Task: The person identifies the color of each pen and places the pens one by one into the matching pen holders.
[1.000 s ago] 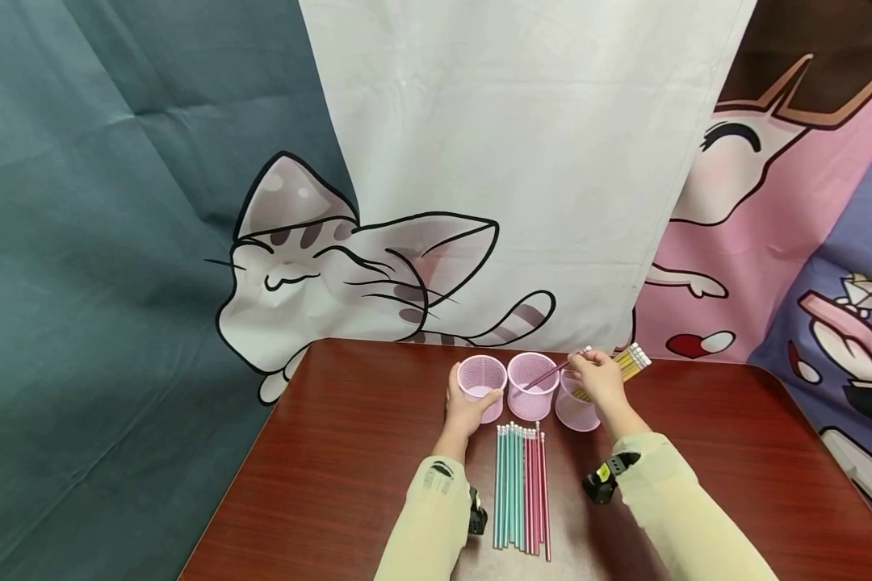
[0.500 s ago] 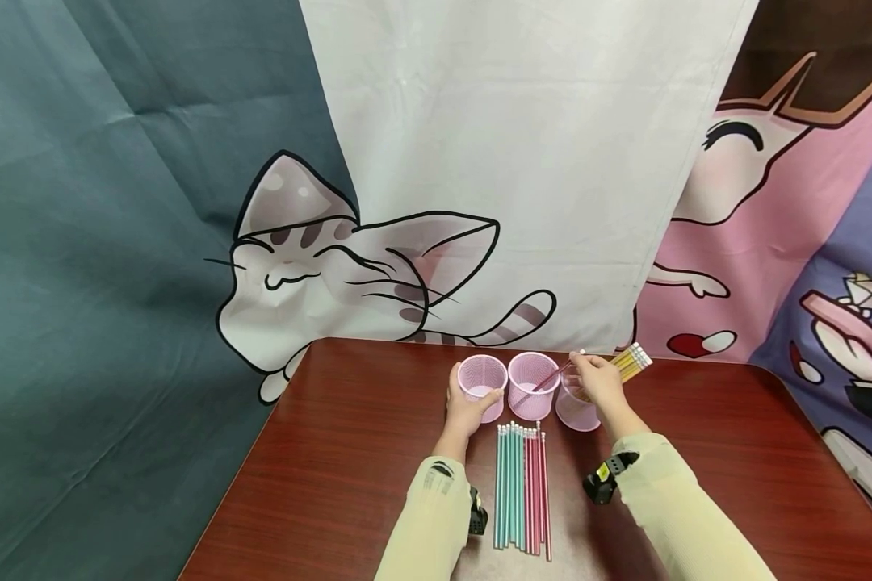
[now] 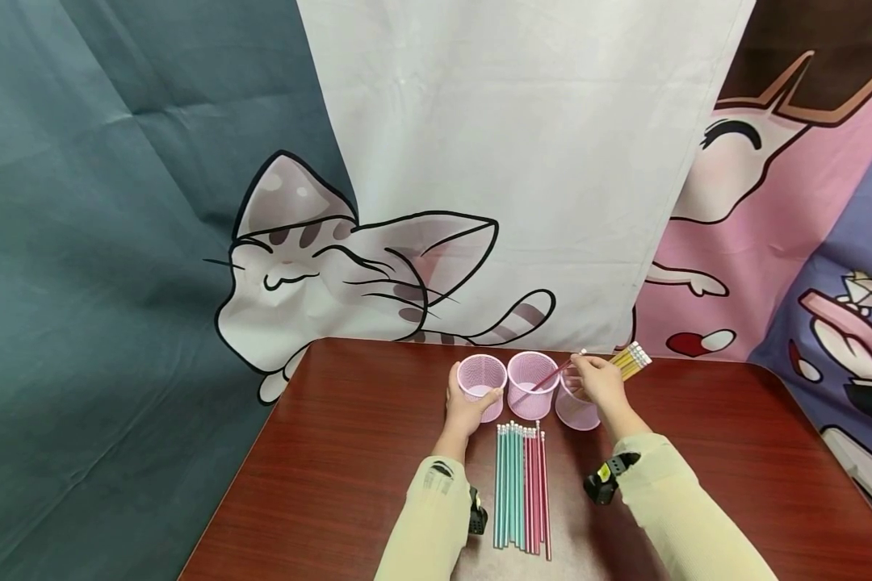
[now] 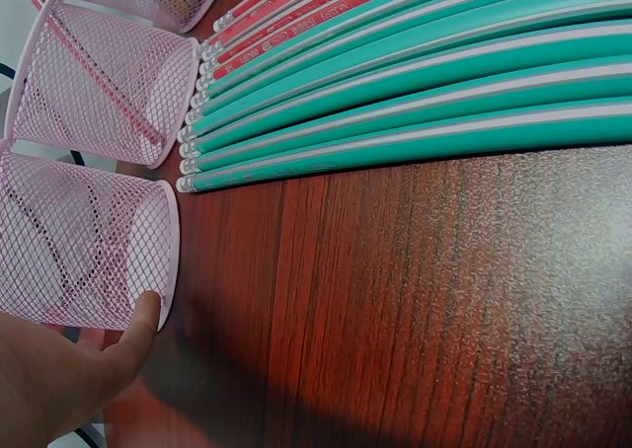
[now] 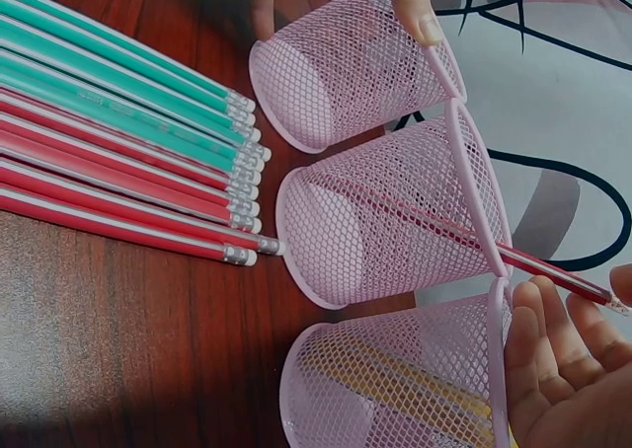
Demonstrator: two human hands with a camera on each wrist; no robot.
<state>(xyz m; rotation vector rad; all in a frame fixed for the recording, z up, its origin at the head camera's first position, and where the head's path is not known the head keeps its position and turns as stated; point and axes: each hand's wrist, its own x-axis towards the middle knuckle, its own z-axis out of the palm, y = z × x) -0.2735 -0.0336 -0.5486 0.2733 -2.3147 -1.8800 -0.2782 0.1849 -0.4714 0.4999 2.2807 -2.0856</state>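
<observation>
Three pink mesh pencil cups stand in a row. My left hand holds the left cup, its thumb on the near side. In the middle cup a red pencil leans at a slant, its tip end inside near the bottom. My right hand pinches this pencil near its eraser end, above the rim. The right cup bears several yellow pencils, partly hidden by my right hand. Green pencils and red pencils lie side by side in front of the cups, erasers toward them.
The dark red wooden table ends just behind the cups, where a printed cloth hangs. Black wrist cameras sit on both wrists.
My right hand has shifted very slightly right, and the red pencil's eraser end sits a little lower as it leans in the middle cup. My left hand stays on the left cup.
</observation>
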